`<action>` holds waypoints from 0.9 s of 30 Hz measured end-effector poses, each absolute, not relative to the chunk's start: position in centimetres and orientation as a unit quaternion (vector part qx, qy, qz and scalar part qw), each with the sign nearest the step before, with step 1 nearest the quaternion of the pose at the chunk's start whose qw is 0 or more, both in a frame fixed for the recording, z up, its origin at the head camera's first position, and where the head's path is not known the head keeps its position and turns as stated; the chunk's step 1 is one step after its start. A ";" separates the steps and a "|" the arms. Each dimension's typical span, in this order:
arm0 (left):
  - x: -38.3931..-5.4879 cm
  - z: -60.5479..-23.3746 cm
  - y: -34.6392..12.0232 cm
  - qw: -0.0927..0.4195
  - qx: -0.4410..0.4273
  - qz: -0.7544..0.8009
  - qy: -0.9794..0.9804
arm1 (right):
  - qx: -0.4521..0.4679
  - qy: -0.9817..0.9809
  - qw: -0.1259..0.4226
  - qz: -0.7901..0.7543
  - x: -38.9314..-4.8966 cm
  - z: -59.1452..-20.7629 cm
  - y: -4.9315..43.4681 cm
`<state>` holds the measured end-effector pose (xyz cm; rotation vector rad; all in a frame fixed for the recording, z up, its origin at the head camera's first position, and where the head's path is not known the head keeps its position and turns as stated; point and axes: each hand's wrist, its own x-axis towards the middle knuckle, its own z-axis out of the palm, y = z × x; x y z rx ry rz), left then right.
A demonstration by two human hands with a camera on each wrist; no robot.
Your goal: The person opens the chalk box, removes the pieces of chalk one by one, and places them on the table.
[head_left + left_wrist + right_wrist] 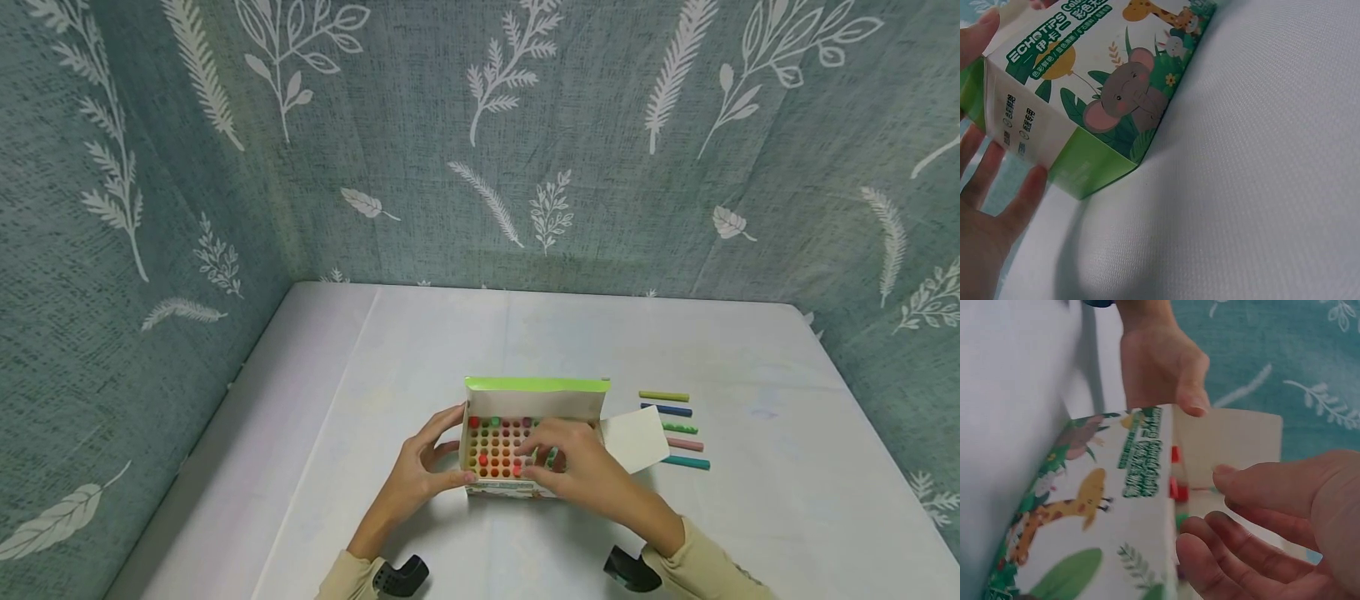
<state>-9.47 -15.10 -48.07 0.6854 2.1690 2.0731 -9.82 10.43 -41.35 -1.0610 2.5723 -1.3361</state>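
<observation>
A printed cardboard box point(510, 489) with elephant and giraffe pictures stands with its lid raised in the head view. Inside is a grid of round holes point(495, 452), with the ends of several coloured, chalk-like sticks showing. My left hand point(420, 467) grips the box's left end, thumb at the front edge and fingers along the side. Over the right half of the grid is my right hand point(573, 467), fingertips close to the holes. The right wrist view has its thumb point(1266, 487) apart from the lower fingers, nothing visible between them. Part of the grid is hidden beneath it.
Several coloured sticks lie in a column right of the box, among them a blue stick point(671, 411) and a teal stick point(686, 462). The white side flap point(636, 437) reaches out over some of them. Patterned cloth point(510, 167) hangs behind the white table point(420, 333).
</observation>
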 end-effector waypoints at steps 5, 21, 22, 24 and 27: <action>-9.5 -48.1 -15.1 0.033 0.221 0.670 0.708 | -0.352 0.841 0.034 -0.408 -9.9 -42.0 9.5; -9.5 -48.3 -15.2 0.029 0.218 0.661 0.718 | -0.416 0.881 -0.004 -0.224 -9.8 -41.3 7.7; -9.5 -48.3 -15.2 0.029 0.217 0.660 0.719 | -0.425 0.883 -0.014 -0.202 -9.7 -41.2 7.7; -9.5 -48.2 -15.2 0.031 0.214 0.660 0.719 | -0.436 0.885 -0.035 -0.161 -9.5 -41.0 7.5; -9.5 -48.1 -15.1 0.035 0.211 0.663 0.718 | -0.441 0.887 -0.055 -0.124 -9.3 -40.9 7.5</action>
